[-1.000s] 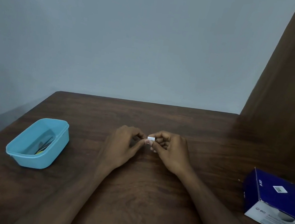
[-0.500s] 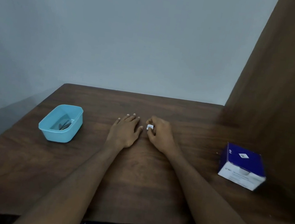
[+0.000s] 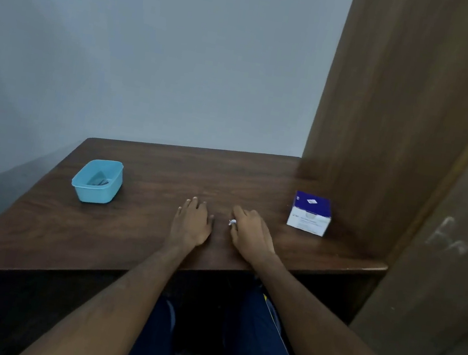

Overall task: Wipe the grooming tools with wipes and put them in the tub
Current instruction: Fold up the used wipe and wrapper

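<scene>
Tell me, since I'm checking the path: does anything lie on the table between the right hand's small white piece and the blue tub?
Only the left hand, flat on the table, lies between the white piece at the right hand and the tub; beyond it, bare wood.

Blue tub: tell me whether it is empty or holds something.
Not empty. The lidless tub sits upright on the table, with thin grey tools inside.
</scene>
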The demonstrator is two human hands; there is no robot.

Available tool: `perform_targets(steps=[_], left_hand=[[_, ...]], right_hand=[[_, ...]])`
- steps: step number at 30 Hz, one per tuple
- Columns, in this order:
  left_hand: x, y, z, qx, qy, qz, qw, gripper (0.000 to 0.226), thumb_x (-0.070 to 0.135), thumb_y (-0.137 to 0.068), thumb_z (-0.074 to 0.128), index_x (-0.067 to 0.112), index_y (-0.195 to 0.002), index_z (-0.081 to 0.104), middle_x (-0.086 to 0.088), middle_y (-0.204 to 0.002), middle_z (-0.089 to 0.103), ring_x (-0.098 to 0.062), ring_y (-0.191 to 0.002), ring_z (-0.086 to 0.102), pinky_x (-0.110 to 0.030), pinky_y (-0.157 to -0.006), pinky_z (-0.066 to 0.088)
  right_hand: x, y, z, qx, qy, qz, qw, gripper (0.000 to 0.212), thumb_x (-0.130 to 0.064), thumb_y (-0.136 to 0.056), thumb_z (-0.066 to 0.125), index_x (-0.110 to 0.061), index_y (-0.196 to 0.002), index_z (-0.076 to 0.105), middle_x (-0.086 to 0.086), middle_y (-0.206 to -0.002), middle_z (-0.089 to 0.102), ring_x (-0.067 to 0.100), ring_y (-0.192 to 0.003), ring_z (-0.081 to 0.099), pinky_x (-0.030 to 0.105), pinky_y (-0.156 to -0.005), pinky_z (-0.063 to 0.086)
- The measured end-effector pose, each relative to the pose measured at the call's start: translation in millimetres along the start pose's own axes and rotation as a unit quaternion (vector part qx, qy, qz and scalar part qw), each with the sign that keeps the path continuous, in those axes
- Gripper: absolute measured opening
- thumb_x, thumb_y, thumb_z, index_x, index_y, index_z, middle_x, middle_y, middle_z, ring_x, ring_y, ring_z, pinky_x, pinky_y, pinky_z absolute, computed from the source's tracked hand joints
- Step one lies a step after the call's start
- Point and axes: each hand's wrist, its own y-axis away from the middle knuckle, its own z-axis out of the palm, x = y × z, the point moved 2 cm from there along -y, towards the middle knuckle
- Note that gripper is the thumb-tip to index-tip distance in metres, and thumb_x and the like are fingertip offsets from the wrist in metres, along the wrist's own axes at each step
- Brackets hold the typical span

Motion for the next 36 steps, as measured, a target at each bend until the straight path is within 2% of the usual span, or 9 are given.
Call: perform_targets(steps=[4, 7, 13, 17, 19, 22, 25, 29, 36], left_hand=[[34, 39, 7, 0.0, 0.005, 0.026, 1.0, 0.052, 0.043, -0.108, 0.049, 0.007, -0.145, 0.055, -0.02, -0.165, 0.041, -0.037, -0.155, 0.035, -0.049, -0.124, 0.032], [67, 64, 13, 0.011, 0.029, 0.045, 0.998, 0.051, 0.04, -0.108, 0.05, 0.004, -0.143, 0.054, -0.021, -0.163, 0.043, -0.037, -0.154, 0.036, -0.052, -0.124, 0.032], [175, 116, 32, 0.035, 0.104, 0.217, 0.97, 0.042, 0.016, -0.101, 0.057, 0.002, -0.141, 0.055, -0.019, -0.144, 0.061, -0.037, -0.135, 0.055, -0.046, -0.114, 0.04], [256, 168, 69, 0.028, 0.186, 0.311, 0.932, 0.055, 0.002, -0.099, 0.054, 0.006, -0.154, 0.051, -0.012, -0.155, 0.056, -0.025, -0.149, 0.047, -0.041, -0.129, 0.026], [292, 190, 98, -0.009, 0.196, 0.355, 0.914, 0.054, 0.004, -0.103, 0.051, 0.007, -0.157, 0.048, -0.01, -0.159, 0.053, -0.023, -0.154, 0.042, -0.04, -0.131, 0.024], [310, 218, 141, -0.066, 0.167, 0.365, 0.914, 0.055, 0.011, -0.108, 0.048, 0.01, -0.162, 0.04, -0.007, -0.165, 0.045, -0.02, -0.157, 0.035, -0.039, -0.132, 0.022], [309, 241, 193, -0.15, 0.121, 0.371, 0.908, 0.06, 0.018, -0.109, 0.05, 0.01, -0.165, 0.03, -0.008, -0.17, 0.036, -0.022, -0.159, 0.03, -0.04, -0.132, 0.022], [298, 245, 239, -0.232, 0.029, 0.381, 0.895, 0.067, 0.028, -0.109, 0.053, 0.008, -0.166, 0.024, -0.009, -0.17, 0.034, -0.025, -0.158, 0.031, -0.039, -0.131, 0.022], [306, 223, 262, -0.237, 0.037, 0.348, 0.906, 0.067, 0.03, -0.109, 0.052, 0.008, -0.167, 0.024, -0.008, -0.171, 0.034, -0.024, -0.158, 0.031, -0.039, -0.131, 0.024]], right_hand=[[9, 50, -27, 0.0, -0.011, 0.028, 1.0, 0.008, -0.014, -0.095, 0.057, -0.014, -0.102, 0.053, 0.018, -0.097, 0.068, 0.041, -0.095, 0.061, 0.048, -0.074, 0.05], [19, 89, -44, 0.038, -0.015, 0.039, 0.998, 0.009, -0.015, -0.094, 0.06, -0.012, -0.101, 0.054, 0.018, -0.093, 0.068, 0.041, -0.092, 0.061, 0.048, -0.073, 0.049], [67, 176, -73, 0.121, -0.029, 0.103, 0.987, 0.012, -0.019, -0.092, 0.064, -0.016, -0.104, 0.06, 0.009, -0.091, 0.07, 0.032, -0.09, 0.064, 0.045, -0.077, 0.053], [118, 270, -94, 0.199, -0.077, 0.231, 0.949, 0.022, -0.018, -0.091, 0.072, -0.021, -0.113, 0.071, -0.004, -0.093, 0.079, 0.02, -0.088, 0.066, 0.035, -0.08, 0.053], [147, 314, -97, 0.185, -0.053, 0.292, 0.937, 0.016, -0.019, -0.091, 0.073, -0.022, -0.107, 0.074, -0.002, -0.092, 0.079, 0.024, -0.086, 0.07, 0.039, -0.078, 0.056], [168, 361, -92, 0.164, -0.022, 0.349, 0.922, 0.006, -0.024, -0.092, 0.077, -0.018, -0.094, 0.075, 0.0, -0.087, 0.079, 0.024, -0.081, 0.07, 0.038, -0.076, 0.055], [190, 399, -65, 0.125, 0.007, 0.412, 0.902, 0.018, -0.03, -0.094, 0.076, -0.018, -0.082, 0.07, 0.001, -0.078, 0.074, 0.024, -0.073, 0.068, 0.037, -0.075, 0.054], [215, 427, -27, 0.074, 0.013, 0.461, 0.884, 0.013, -0.028, -0.095, 0.074, -0.018, -0.088, 0.072, 0.002, -0.082, 0.074, 0.024, -0.075, 0.068, 0.035, -0.066, 0.05], [246, 439, 14, -0.02, 0.023, 0.493, 0.87, 0.019, -0.017, -0.094, 0.067, -0.014, -0.11, 0.076, 0.009, -0.096, 0.079, 0.031, -0.086, 0.073, 0.042, -0.072, 0.058]])
